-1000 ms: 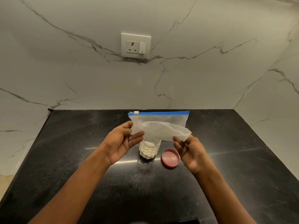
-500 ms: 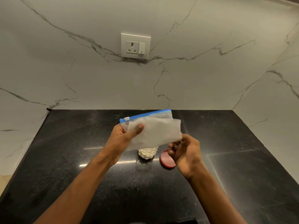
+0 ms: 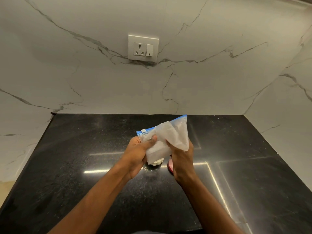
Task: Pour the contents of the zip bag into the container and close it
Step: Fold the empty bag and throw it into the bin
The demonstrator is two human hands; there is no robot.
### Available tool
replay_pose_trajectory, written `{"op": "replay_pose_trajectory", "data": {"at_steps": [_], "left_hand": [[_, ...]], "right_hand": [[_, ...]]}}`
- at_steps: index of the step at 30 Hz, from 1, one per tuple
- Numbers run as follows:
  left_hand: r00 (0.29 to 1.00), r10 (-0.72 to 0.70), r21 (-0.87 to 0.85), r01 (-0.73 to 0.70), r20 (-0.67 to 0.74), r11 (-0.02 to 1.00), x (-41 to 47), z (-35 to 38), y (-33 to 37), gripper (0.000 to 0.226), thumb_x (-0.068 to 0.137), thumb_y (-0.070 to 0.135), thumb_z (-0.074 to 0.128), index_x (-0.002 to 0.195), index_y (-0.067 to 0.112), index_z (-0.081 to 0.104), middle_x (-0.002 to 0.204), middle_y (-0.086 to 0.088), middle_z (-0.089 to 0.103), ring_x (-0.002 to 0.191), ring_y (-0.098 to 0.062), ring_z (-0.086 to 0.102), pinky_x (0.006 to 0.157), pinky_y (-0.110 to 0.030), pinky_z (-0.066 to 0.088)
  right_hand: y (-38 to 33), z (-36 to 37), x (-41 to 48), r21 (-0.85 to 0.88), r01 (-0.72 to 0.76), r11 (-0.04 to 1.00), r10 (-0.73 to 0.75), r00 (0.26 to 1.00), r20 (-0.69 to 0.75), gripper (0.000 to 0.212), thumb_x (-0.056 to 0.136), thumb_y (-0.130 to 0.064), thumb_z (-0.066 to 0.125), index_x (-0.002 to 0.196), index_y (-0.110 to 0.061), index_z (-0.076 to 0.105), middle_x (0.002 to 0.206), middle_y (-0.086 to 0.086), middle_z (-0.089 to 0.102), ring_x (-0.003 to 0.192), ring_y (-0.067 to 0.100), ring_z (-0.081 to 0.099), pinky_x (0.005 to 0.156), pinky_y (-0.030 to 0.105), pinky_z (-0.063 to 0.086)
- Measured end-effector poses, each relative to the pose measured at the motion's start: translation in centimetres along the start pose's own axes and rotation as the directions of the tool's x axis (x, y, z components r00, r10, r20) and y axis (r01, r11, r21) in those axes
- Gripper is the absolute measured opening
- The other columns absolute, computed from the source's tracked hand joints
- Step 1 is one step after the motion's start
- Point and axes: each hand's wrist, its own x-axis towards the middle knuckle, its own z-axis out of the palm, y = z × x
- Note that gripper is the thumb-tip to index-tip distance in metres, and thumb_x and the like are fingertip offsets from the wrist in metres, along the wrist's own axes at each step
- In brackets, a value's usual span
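Observation:
The zip bag [image 3: 170, 135] is clear plastic with a blue zip strip; it looks flat and is being folded above the counter. My left hand [image 3: 137, 154] pinches its left end with the thumb on top. My right hand [image 3: 181, 159] grips the lower right fold. Directly below the bag only a sliver of the container [image 3: 156, 162] shows, with white pieces inside. The red lid [image 3: 169, 165] lies on the counter just right of it, mostly hidden behind my right hand.
The black granite counter [image 3: 84, 166] sits in a corner of white marble walls. A white socket and switch plate [image 3: 143, 47] is on the back wall above. The counter's front edge is at the bottom of the view.
The bag has been folded over on itself and tilted, zip end rising to the right. Both hands came closer together and now cover most of the container and lid.

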Motion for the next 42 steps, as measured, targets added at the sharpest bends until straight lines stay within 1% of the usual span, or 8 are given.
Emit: {"op": "replay_pose_trajectory", "data": {"at_steps": [6, 10, 15, 20, 24, 29, 34, 42], "left_hand": [[0.991, -0.026, -0.026, 0.023, -0.129, 0.999, 0.0, 1.0, -0.5, 0.016, 0.108, 0.021, 0.057, 0.117, 0.013, 0.067, 0.089, -0.003, 0.084, 0.079, -0.017, 0.081, 0.061, -0.03, 0.064], [0.986, -0.008, -0.004, 0.007, -0.169, 1.0, -0.2, 1.3, -0.3, 0.019, 0.111, 0.022, 0.049, 0.117, 0.015, 0.066, 0.101, -0.007, 0.078, 0.092, -0.023, 0.076, 0.071, -0.036, 0.065], [0.991, -0.043, -0.079, 0.034, -0.126, 0.996, -0.8, 1.6, 0.4, 0.045, 0.109, 0.048, 0.044, 0.121, 0.014, 0.07, 0.101, -0.006, 0.084, 0.098, -0.027, 0.081, 0.087, -0.048, 0.064], [0.997, -0.003, 0.187, -0.012, 0.082, 0.982, -1.9, 2.1, 0.6, 0.064, 0.082, 0.077, 0.067, 0.113, 0.022, 0.076, 0.112, -0.013, 0.08, 0.106, -0.034, 0.077, 0.094, -0.058, 0.057], [0.999, 0.013, 0.182, -0.006, -0.038, 0.983, -1.6, 1.8, -0.3, 0.014, 0.102, 0.021, 0.066, 0.112, 0.019, 0.075, 0.105, -0.01, 0.083, 0.101, -0.034, 0.079, 0.096, -0.072, 0.053], [0.995, -0.04, 0.115, 0.051, -0.092, 0.992, -0.8, -0.2, -0.1, 0.023, 0.104, 0.003, 0.052, 0.12, 0.01, 0.067, 0.112, -0.017, 0.079, 0.093, -0.029, 0.081, 0.081, -0.052, 0.066], [0.981, -0.175, 0.219, 0.152, 0.087, 0.964, -0.2, -1.7, 1.0, 0.031, 0.103, 0.005, 0.058, 0.128, 0.021, 0.063, 0.11, -0.011, 0.081, 0.096, -0.026, 0.081, 0.075, -0.041, 0.066], [0.981, -0.11, 0.36, 0.044, 0.163, 0.932, -0.2, -2.2, 2.5, 0.032, 0.098, -0.004, 0.062, 0.114, 0.022, 0.074, 0.099, -0.005, 0.083, 0.083, -0.019, 0.081, 0.058, -0.025, 0.062]], "right_hand": [[1.7, -0.1, 0.4, -0.398, 0.277, 0.875, -0.245, 0.961, 0.132, 0.037, 0.098, -0.016, 0.072, 0.134, -0.015, 0.062, 0.118, 0.006, 0.074, 0.109, 0.02, 0.074, 0.089, 0.052, 0.063], [1.8, 0.1, 0.2, -0.581, 0.486, 0.653, -0.377, 0.874, 0.307, 0.065, 0.1, -0.049, 0.059, 0.155, -0.017, 0.044, 0.153, 0.011, 0.056, 0.135, 0.019, 0.06, 0.106, 0.033, 0.054], [2.0, -0.3, 0.1, -0.787, 0.58, 0.212, -0.405, 0.785, 0.469, 0.079, 0.086, -0.041, 0.072, 0.157, -0.025, 0.04, 0.161, 0.018, 0.044, 0.075, 0.025, 0.076, 0.06, 0.034, 0.065], [2.2, -1.1, 0.1, -0.802, 0.592, 0.081, -0.35, 0.77, 0.534, 0.094, 0.086, -0.029, 0.076, 0.162, -0.033, 0.021, 0.166, 0.017, 0.035, 0.058, 0.023, 0.071, 0.046, 0.036, 0.059], [1.7, -1.2, -0.3, -0.798, 0.591, 0.12, -0.223, 0.799, 0.559, 0.102, 0.078, -0.023, 0.087, 0.162, -0.028, 0.03, 0.171, 0.014, 0.023, 0.085, 0.024, 0.075, 0.055, 0.03, 0.058], [-0.6, -2.5, -1.3, -0.628, 0.255, 0.735, 0.169, 0.828, 0.534, 0.1, 0.085, -0.047, 0.062, 0.162, -0.048, -0.001, 0.172, -0.018, 0.008, 0.149, 0.005, 0.034, 0.104, 0.02, 0.044], [-2.8, -2.4, -1.4, -0.346, -0.164, 0.924, 0.307, 0.858, 0.413, 0.057, 0.101, -0.04, 0.058, 0.154, -0.045, 0.039, 0.132, -0.004, 0.07, 0.114, 0.019, 0.072, 0.08, 0.031, 0.063], [-3.1, -2.9, -0.9, -0.079, -0.306, 0.949, 0.315, 0.898, 0.307, 0.026, 0.096, 0.004, 0.063, 0.107, -0.012, 0.079, 0.102, 0.022, 0.078, 0.063, 0.024, 0.074, 0.043, 0.024, 0.053]]}}
